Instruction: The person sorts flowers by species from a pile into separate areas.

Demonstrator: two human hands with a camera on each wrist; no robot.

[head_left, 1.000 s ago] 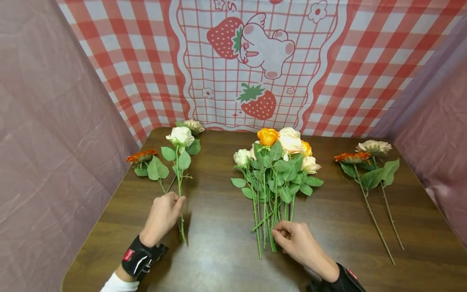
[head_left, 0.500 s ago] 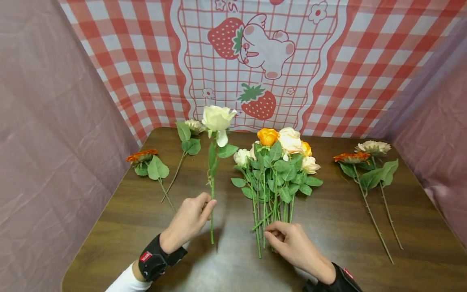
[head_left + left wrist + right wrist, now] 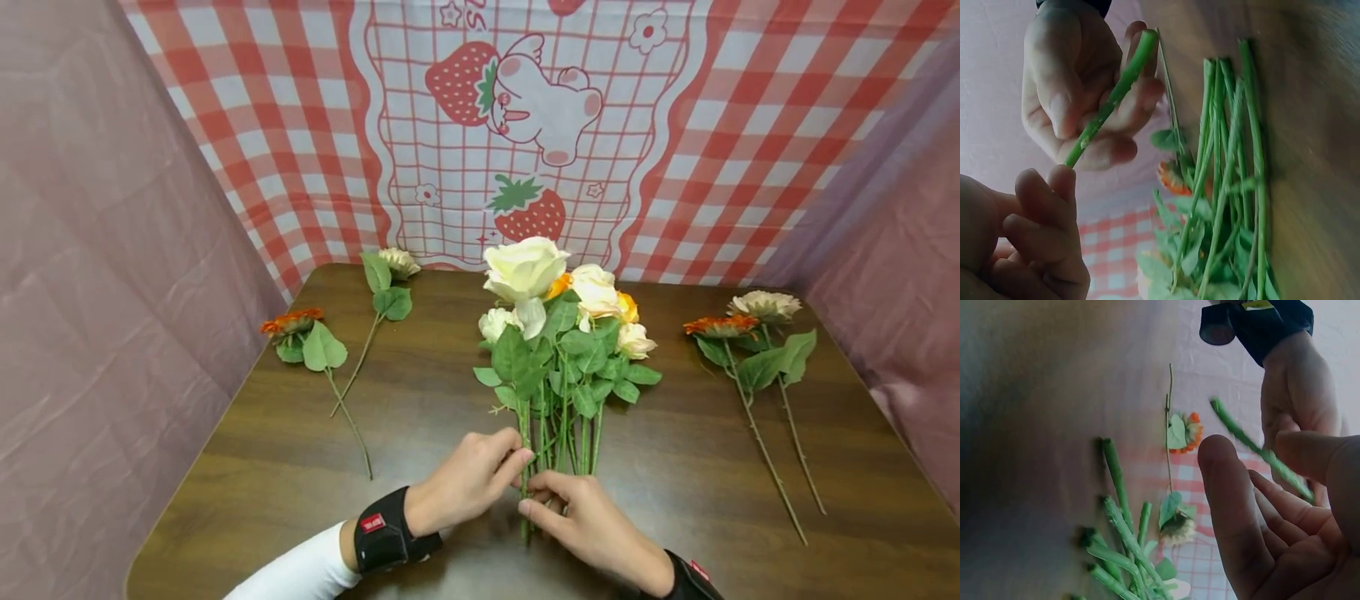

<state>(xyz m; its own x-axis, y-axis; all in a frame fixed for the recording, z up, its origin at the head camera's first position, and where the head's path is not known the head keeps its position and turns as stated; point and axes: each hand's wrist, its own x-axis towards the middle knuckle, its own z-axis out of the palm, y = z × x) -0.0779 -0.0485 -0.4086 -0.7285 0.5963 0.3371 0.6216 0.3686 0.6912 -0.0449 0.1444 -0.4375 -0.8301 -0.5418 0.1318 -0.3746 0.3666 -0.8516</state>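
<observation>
A large white rose (image 3: 527,271) stands over the left part of a bunch of roses (image 3: 596,367) lying on the table. My left hand (image 3: 468,479) pinches its green stem (image 3: 1112,100) between thumb and fingers. My right hand (image 3: 588,521) is beside the lower stem, thumb and fingers apart on either side of it. In the right wrist view, the stem passes between the parted thumb and fingers without a visible grip. Cream and orange roses fill the bunch, partly hidden behind the white bloom. Their loose stems (image 3: 1216,150) lie below the leaves.
To the left on the wooden table (image 3: 247,500) lie an orange flower (image 3: 291,322) and a cream flower (image 3: 400,263), stems crossing. Another orange flower (image 3: 720,327) and cream flower (image 3: 765,307) lie at the right. A checked cloth (image 3: 300,125) hangs behind.
My left hand has lifted the white rose from the left flowers and carried it right to the bunch. The right hand has shifted slightly left, towards its stem.
</observation>
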